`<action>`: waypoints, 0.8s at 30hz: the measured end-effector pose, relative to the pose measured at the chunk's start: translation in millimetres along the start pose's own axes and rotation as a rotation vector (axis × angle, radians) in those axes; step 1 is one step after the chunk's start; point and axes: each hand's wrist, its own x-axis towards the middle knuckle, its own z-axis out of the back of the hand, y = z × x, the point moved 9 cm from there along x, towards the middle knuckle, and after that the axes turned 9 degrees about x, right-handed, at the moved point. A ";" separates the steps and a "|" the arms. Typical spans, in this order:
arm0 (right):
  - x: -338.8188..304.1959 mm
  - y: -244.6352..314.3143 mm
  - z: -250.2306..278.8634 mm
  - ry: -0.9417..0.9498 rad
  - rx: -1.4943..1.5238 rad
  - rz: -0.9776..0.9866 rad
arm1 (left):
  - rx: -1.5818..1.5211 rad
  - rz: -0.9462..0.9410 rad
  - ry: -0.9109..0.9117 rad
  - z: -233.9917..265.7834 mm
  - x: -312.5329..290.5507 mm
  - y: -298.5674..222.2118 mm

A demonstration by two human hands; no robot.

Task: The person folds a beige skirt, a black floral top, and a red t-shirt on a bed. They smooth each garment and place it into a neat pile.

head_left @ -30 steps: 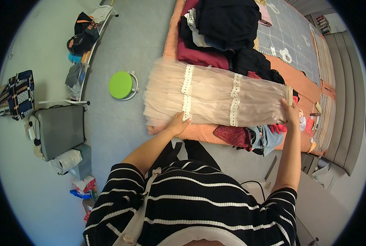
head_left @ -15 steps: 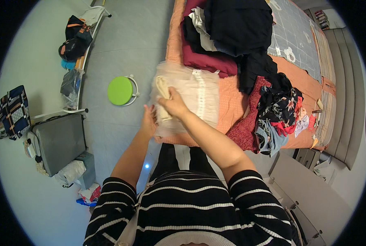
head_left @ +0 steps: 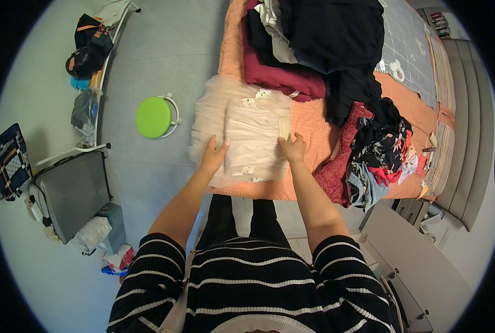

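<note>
We have both hands on a pale skirt [head_left: 253, 130], which lies folded on the orange bed cover [head_left: 308, 130], between and just beyond our hands. Our left hand [head_left: 213, 156] is open, fingers outstretched on the sheer cloth, thumb near the edge of the folded-over layer. Our right hand [head_left: 294, 150] is open too, fingers spread, its thumb at the cream waistband [head_left: 284, 125]; we cannot tell whether it presses down there. Lace [head_left: 249, 102] shows on the skirt ahead of our hands. Farther ahead lies a dark red cloth [head_left: 283, 83] with black clothes [head_left: 336, 33] piled over it. Right of our right hand is a heap of patterned clothes [head_left: 377, 144]. Left of our left hand, a green stool [head_left: 153, 117] stands on the floor [head_left: 164, 172].
</note>
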 end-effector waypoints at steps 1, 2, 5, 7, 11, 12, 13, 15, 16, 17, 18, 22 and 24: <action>-2.1 -3.8 1.1 -0.037 -0.005 0.006 | 0.036 0.009 0.027 -9.4 -2.6 -3.5; -3.5 -7.1 1.9 -0.073 -0.011 0.012 | 0.071 0.018 0.053 -16.9 -3.4 -3.8; 13.1 -43.8 -30.3 0.004 0.313 -0.029 | 0.048 -0.060 0.043 -39.4 16.9 21.5; 9.4 -44.0 -44.1 0.126 0.457 -0.126 | 0.153 -0.049 -0.003 -35.4 16.6 17.5; 2.7 -43.4 -49.4 0.212 0.490 -0.175 | 0.306 0.013 -0.116 -23.2 14.3 21.1; -2.3 -37.8 -39.8 0.193 0.551 -0.191 | 0.300 0.012 -0.121 -20.6 13.5 25.9; -6.9 -30.4 -26.4 0.172 0.609 -0.204 | 0.290 0.010 -0.127 -19.4 13.0 31.2; -6.4 -39.1 12.8 0.141 0.596 -0.186 | 0.272 -0.024 -0.122 -20.1 6.8 28.9; -11.1 -33.3 42.1 0.129 0.570 -0.151 | 0.259 -0.051 -0.114 -20.5 -1.3 21.6; -17.3 -23.2 73.9 0.102 0.525 -0.102 | 0.247 -0.080 -0.107 -22.1 -7.7 16.9; -10.4 -36.6 99.0 0.019 0.474 -0.019 | 0.289 -0.130 -0.106 -25.9 -9.6 13.7; -1.4 -68.2 156.0 -0.141 0.187 -0.053 | 0.344 -0.203 -0.048 -47.9 -26.5 -9.5; 2.8 -74.5 160.0 -0.192 0.106 -0.032 | 0.370 -0.185 0.005 -57.2 -37.0 -27.1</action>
